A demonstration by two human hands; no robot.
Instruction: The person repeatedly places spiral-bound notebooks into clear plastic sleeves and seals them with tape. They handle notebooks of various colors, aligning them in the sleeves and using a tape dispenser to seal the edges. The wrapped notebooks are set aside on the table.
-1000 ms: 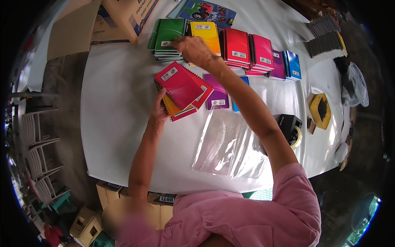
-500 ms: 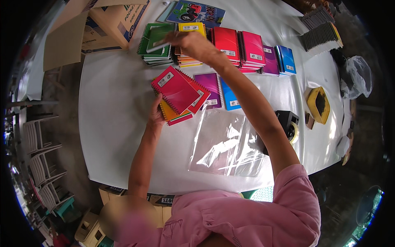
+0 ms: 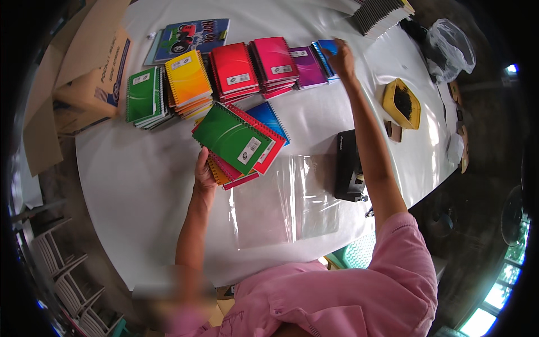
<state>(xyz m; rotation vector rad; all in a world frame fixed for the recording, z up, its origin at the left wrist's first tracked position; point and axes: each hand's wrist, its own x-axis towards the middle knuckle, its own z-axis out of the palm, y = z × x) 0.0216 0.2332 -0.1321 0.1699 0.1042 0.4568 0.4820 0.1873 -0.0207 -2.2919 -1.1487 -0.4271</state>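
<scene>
My left hand (image 3: 205, 173) grips a fanned bundle of spiral notebooks by its lower left edge. A green notebook (image 3: 231, 137) lies on top of the bundle, with red, pink and yellow-orange ones showing beneath. My right hand (image 3: 341, 60) is at the far right end of the notebook row, thumb and fingers apart, over the edge of the blue notebook pile (image 3: 324, 49). A loose blue notebook (image 3: 270, 117) shows partly behind the bundle. Along the row stand piles of green (image 3: 143, 95), yellow (image 3: 188, 76), red (image 3: 233, 66), pink (image 3: 273, 59) and purple notebooks (image 3: 307, 66).
Clear plastic sleeves (image 3: 261, 210) lie in front of me, beside a black tape dispenser (image 3: 349, 168). A yellow container (image 3: 405, 104) with dark contents stands right. A cardboard box (image 3: 92, 84) is at the left, an illustrated book (image 3: 191, 40) at the back, a plastic bag (image 3: 451, 50) far right.
My right hand has gone from the green pile to the blue pile on the right. A green notebook now tops the bundle in my left hand. The whole view has shifted.
</scene>
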